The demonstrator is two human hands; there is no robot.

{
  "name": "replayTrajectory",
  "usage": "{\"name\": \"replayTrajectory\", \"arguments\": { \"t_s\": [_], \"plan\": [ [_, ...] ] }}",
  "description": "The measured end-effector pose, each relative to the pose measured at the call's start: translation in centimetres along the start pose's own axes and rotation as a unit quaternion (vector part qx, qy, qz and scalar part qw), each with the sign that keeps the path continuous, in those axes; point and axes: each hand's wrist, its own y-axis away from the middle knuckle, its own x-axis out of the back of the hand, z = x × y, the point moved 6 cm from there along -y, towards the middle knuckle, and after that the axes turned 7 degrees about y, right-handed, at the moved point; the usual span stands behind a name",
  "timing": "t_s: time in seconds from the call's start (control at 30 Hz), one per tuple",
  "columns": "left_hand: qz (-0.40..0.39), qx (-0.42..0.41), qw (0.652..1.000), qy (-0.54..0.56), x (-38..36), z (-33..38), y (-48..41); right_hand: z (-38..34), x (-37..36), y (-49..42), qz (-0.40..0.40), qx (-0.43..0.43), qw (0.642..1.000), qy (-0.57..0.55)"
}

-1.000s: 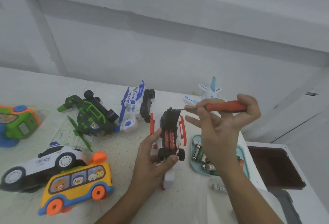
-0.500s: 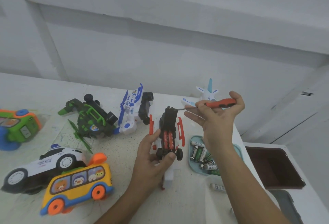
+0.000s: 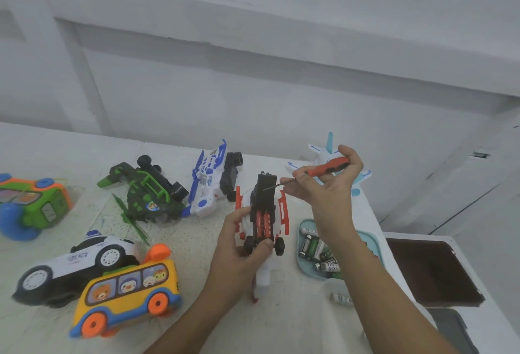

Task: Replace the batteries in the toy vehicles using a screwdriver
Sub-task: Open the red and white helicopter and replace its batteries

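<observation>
My left hand (image 3: pixel 239 255) grips a white and red toy plane (image 3: pixel 263 210) turned belly-up above the table. Its black underside shows two red batteries (image 3: pixel 263 224) in the open compartment. My right hand (image 3: pixel 326 187) pinches a red-handled screwdriver (image 3: pixel 327 166), whose thin shaft points left and down, with the tip touching the black underside near the plane's far end.
A teal tray (image 3: pixel 305 266) of several batteries lies under my right forearm, with a loose battery (image 3: pixel 342 298) near it. A yellow bus (image 3: pixel 126 294), police car (image 3: pixel 76 263), green helicopter (image 3: pixel 146 193), blue-white plane (image 3: pixel 213 182), pale blue plane (image 3: pixel 326 151), green-orange toy (image 3: pixel 31 207) and brown tray (image 3: pixel 430 272) surround them.
My right hand has tilted the screwdriver down and brought its tip onto the plane's underside. My left hand has kept its grip on the plane.
</observation>
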Motion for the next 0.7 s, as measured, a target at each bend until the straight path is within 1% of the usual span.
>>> {"name": "replayTrajectory", "arguments": {
  "t_s": [0.07, 0.13, 0.23, 0.27, 0.33, 0.4, 0.43, 0.5, 0.6, 0.7],
  "plan": [
    [-0.007, 0.011, 1.0, -0.001, 0.1, 0.3, 0.0, 0.0, 0.4, 0.0, -0.003, -0.007, 1.0, 0.006],
    [-0.009, 0.022, 1.0, 0.002, 0.3, 0.5, 0.0, -0.2, 0.9, -0.2, -0.023, -0.01, 1.0, 0.008],
    [-0.027, 0.034, 0.999, -0.005, 0.2, 1.2, 0.0, -1.2, 1.3, -0.7, -0.097, -0.024, 0.995, -0.012],
    [-0.037, 0.037, 0.999, -0.007, 0.1, 1.5, -0.1, -1.7, 1.4, -0.7, -0.123, -0.026, 0.992, 0.002],
    [-0.054, 0.041, 0.998, -0.017, 0.0, 2.1, -0.3, -2.6, 1.4, -0.7, -0.167, -0.01, 0.982, 0.085],
    [-0.063, 0.048, 0.996, -0.036, 0.2, 2.7, -0.6, -3.1, 1.2, -0.5, -0.196, 0.024, 0.962, 0.187],
    [-0.065, 0.049, 0.996, -0.039, 0.4, 3.0, -0.7, -3.2, 1.1, -0.5, -0.206, 0.038, 0.952, 0.222],
    [-0.068, 0.048, 0.996, -0.039, 0.6, 3.7, -0.9, -3.3, 1.2, -0.6, -0.209, 0.049, 0.942, 0.256],
    [-0.075, 0.056, 0.994, -0.054, 1.1, 4.6, -1.3, -3.2, 2.1, -1.2, -0.202, 0.025, 0.954, 0.218],
    [-0.061, 0.06, 0.995, -0.05, 2.0, 5.3, -1.4, -1.9, 2.8, -2.5, -0.192, -0.045, 0.966, 0.165]
  ]
}}
